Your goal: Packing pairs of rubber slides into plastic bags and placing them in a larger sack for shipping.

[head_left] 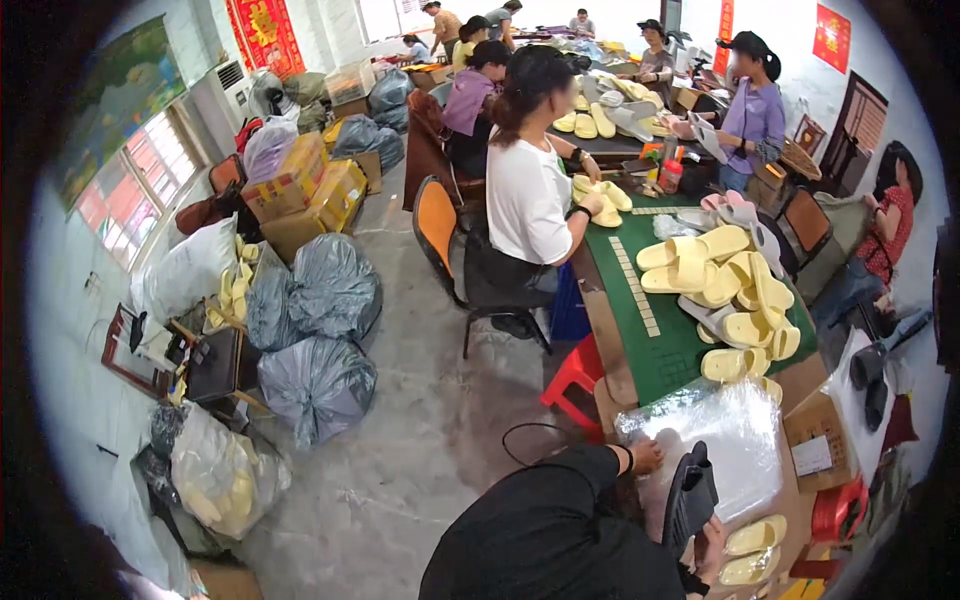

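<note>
Item: our left hand [648,457] lay flat, pinning clear plastic bags [725,445] steady; right hand [712,545] clasped a black tool [690,497].

Single view, head-worn fisheye, left of the pair. It sits high and looks down and forward along the long green work table [668,345], which runs away toward the far wall. Person's own dark sleeve [545,530] fills the bottom centre, close to the lens. Grey floor [420,420] and bagged stock sit left, farther off. Edges bend hard near the rim; corners are black.
</note>
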### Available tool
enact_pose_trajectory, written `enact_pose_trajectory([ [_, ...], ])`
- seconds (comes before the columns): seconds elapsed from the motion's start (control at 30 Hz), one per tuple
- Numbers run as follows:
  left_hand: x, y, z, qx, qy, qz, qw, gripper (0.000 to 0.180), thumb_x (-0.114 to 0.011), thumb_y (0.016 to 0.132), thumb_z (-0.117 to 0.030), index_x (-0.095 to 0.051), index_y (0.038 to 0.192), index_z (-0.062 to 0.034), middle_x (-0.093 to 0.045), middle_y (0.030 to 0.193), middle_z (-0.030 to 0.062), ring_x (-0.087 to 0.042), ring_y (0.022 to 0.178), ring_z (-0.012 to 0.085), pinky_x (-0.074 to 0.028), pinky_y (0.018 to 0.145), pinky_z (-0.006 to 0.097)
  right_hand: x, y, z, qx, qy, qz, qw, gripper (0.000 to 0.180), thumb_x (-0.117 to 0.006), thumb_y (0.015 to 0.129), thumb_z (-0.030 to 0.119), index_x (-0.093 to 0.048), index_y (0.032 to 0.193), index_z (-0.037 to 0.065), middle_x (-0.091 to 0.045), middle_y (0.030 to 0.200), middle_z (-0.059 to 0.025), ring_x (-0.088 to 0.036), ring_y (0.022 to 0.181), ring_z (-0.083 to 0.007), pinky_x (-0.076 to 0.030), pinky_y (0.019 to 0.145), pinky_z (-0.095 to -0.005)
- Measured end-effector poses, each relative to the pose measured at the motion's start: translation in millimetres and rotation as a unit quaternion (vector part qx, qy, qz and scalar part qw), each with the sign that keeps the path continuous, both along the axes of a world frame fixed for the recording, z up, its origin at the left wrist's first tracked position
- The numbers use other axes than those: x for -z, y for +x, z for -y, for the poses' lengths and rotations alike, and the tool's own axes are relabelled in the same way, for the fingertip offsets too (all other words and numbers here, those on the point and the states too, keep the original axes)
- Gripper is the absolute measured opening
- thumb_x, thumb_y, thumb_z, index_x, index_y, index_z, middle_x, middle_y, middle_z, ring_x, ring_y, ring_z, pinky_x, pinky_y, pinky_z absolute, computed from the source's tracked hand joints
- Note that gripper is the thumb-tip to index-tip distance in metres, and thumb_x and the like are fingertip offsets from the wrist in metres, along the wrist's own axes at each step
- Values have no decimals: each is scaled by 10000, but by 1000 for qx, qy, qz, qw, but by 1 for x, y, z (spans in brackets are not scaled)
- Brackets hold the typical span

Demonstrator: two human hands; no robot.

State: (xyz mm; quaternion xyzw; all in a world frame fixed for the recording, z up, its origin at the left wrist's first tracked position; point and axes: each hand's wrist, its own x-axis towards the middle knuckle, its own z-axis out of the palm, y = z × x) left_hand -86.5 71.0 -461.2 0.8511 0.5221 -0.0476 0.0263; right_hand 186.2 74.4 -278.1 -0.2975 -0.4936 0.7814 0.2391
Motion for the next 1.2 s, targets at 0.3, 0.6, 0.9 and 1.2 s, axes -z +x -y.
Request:
enact_pose_trajectory([
  [0.3, -13, 0, -8, -40, 195, 116, 973, 121, -478, 808, -209, -577, 859, -161, -550, 712, 90, -550, 689, 275, -417, 646, 409, -8, -4, -8, -41, 8, 0, 999, 423, -577, 785, 150, -501, 1147, -54, -555, 1131, -119, -520, 1054, -229, -360, 947, -337],
  [0.6, -55, 4, -24, -159, 190, 180, 952, 212, -481, 821, -230, -517, 994, -113, -566, 863, 81, -559, 786, 260, -380, 751, 424, 10, 44, -19, 17, 5, 7, 1000, 417, -548, 820, 194, -449, 1164, -21, -538, 1121, -130, -525, 1020, -225, -393, 915, -362],
  [0.9, -54, 2, -29, -69, -66, 236, 967, 261, -515, 759, -177, -506, 1010, -107, -595, 824, 107, -587, 767, 320, -459, 634, 444, 4, 41, -23, -39, -26, 22, 999, 354, -568, 796, 165, -487, 1092, -11, -569, 1054, -114, -549, 964, -218, -422, 876, -356],
  [1.2, -80, 5, -36, -149, -142, 415, 886, 52, -550, 703, -153, -586, 690, -118, -607, 669, 111, -585, 683, 343, -462, 594, 432, 3, 49, -3, 2, -39, 87, 995, 218, -567, 771, 129, -529, 952, 13, -595, 895, -88, -588, 829, -207, -478, 775, -340],
])
